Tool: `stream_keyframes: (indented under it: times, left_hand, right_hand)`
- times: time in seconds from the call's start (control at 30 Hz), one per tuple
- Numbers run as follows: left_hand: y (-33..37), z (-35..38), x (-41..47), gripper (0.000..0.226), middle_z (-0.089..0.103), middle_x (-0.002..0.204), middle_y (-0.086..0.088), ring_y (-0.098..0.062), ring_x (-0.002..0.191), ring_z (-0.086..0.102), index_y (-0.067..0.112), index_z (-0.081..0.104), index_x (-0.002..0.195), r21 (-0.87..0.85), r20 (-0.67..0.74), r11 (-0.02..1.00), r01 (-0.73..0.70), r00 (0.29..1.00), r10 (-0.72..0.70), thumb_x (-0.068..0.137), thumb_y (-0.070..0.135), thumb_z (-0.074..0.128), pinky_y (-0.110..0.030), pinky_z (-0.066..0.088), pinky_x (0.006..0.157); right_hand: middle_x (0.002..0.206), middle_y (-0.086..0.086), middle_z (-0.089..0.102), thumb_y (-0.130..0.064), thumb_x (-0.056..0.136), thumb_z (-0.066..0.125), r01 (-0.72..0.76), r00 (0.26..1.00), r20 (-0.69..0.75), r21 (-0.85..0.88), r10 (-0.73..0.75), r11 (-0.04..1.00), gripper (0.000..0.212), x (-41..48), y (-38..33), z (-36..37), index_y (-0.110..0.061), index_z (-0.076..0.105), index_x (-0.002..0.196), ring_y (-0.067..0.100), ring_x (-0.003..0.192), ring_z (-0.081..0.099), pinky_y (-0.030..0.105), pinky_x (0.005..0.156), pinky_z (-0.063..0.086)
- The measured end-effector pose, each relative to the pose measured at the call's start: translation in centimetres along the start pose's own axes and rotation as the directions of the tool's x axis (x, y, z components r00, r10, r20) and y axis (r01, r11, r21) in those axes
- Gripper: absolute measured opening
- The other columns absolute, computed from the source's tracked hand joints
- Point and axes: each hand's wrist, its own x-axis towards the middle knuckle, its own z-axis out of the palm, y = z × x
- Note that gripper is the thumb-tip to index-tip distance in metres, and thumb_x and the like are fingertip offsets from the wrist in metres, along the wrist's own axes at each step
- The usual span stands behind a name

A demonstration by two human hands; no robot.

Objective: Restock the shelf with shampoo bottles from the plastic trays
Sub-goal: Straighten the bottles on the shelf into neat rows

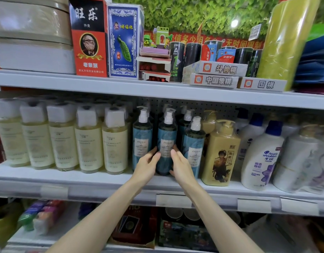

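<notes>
Currently seating one tall blue plastic pump-top shampoo bottle (166, 143) upright on white metal shelf (110, 177), clasped between left hand (146, 165) and right hand (181, 166). Mostly stocked already; trays unseen, remainder unknown.

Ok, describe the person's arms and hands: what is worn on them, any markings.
Both forearms are bare as far as the frame shows, with no sleeves in view. The left hand and right hand wear no gloves. No watch, bracelet or ring shows, and no markings are visible.
</notes>
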Motion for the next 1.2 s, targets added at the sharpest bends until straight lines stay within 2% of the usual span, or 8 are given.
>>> stream_keyframes:
  times: [0.1,0.17,0.33,0.5,0.67,0.87,1.0,1.2]
  left_hand:
    - [0.2,0.1,-0.3,0.049,0.051,0.139,0.001,-0.014,0.127,0.047,0.019,0.039,0.144,-0.021,0.010,1.000,0.014,1.000,-0.013,0.098,0.032,0.049,-0.040,0.038,0.110]
    - [0.2,0.2,-0.6,0.050,0.051,0.139,0.002,-0.013,0.127,0.048,0.020,0.038,0.145,-0.037,0.016,0.999,0.023,1.000,-0.023,0.097,0.033,0.050,-0.040,0.039,0.109]
    - [0.2,0.5,-1.5,0.043,0.056,0.131,0.003,-0.012,0.120,0.052,0.020,0.048,0.136,0.048,-0.034,0.998,-0.037,0.999,0.039,0.096,0.034,0.052,-0.037,0.041,0.107]
    - [0.9,1.5,-2.4,0.026,0.063,0.109,0.002,-0.016,0.104,0.059,0.023,0.056,0.119,0.081,-0.100,0.994,-0.070,0.992,0.078,0.095,0.032,0.055,-0.032,0.048,0.092]
    - [1.7,3.4,-3.0,0.030,0.060,0.098,0.008,-0.010,0.095,0.057,0.018,0.057,0.121,0.086,-0.072,0.992,-0.087,0.993,0.094,0.094,0.028,0.058,-0.026,0.046,0.085]
    - [1.9,5.4,-3.5,0.039,0.060,0.100,0.009,-0.005,0.093,0.058,0.021,0.054,0.126,0.089,-0.039,0.993,-0.079,0.996,0.083,0.089,0.027,0.064,-0.026,0.048,0.085]
    - [1.6,6.2,-3.7,0.045,0.063,0.113,-0.002,-0.014,0.100,0.062,0.024,0.055,0.129,0.052,-0.031,0.997,-0.059,0.998,0.061,0.086,0.028,0.069,-0.037,0.052,0.093]
    - [1.4,6.7,-3.4,0.050,0.062,0.120,-0.003,-0.016,0.106,0.061,0.023,0.052,0.134,0.024,-0.053,0.999,-0.025,0.998,0.026,0.087,0.030,0.067,-0.041,0.050,0.097]
  right_hand:
    - [0.148,-0.006,0.043,-0.073,0.074,0.033,-0.003,1.000,0.007,0.004,0.003,1.000,0.082,-0.3,-0.2,0.0,-0.034,0.035,0.146,0.016,0.135,0.040,0.046,0.113,0.032]
    - [0.150,-0.008,0.041,-0.073,0.074,0.034,-0.011,1.000,0.016,0.013,0.011,1.000,0.084,-0.6,-0.1,-0.1,-0.032,0.034,0.147,0.015,0.137,0.039,0.045,0.114,0.032]
    - [0.146,-0.005,0.043,-0.045,0.099,0.041,0.004,1.000,-0.005,0.087,-0.003,0.996,0.051,-2.1,0.2,-1.3,-0.026,0.038,0.146,0.018,0.132,0.044,0.040,0.110,0.039]
    - [0.109,-0.006,0.063,-0.030,0.100,0.048,0.054,0.997,-0.060,0.177,-0.044,0.983,0.028,-4.7,-0.7,-3.7,-0.021,0.058,0.124,0.013,0.103,0.063,0.036,0.090,0.055]
    - [0.098,0.003,0.069,-0.022,0.096,0.057,0.128,0.980,-0.172,0.146,-0.102,0.981,0.009,-5.4,-0.6,-6.2,-0.026,0.064,0.099,0.017,0.094,0.067,0.032,0.078,0.058]
    - [0.096,-0.001,0.065,-0.018,0.093,0.061,0.175,0.961,-0.223,0.034,-0.163,0.984,0.026,-5.2,-0.7,-8.1,-0.020,0.060,0.119,0.016,0.089,0.065,0.037,0.077,0.059]
    - [0.111,0.000,0.063,-0.027,0.091,0.064,0.110,0.968,-0.221,-0.043,-0.117,0.993,0.047,-4.1,-0.6,-8.7,-0.024,0.053,0.136,0.019,0.104,0.063,0.046,0.091,0.054]
    - [0.100,-0.007,0.065,-0.035,0.095,0.055,0.094,0.981,-0.163,-0.083,-0.107,0.992,0.045,-3.4,-0.6,-8.9,-0.027,0.050,0.139,0.017,0.106,0.063,0.046,0.097,0.050]
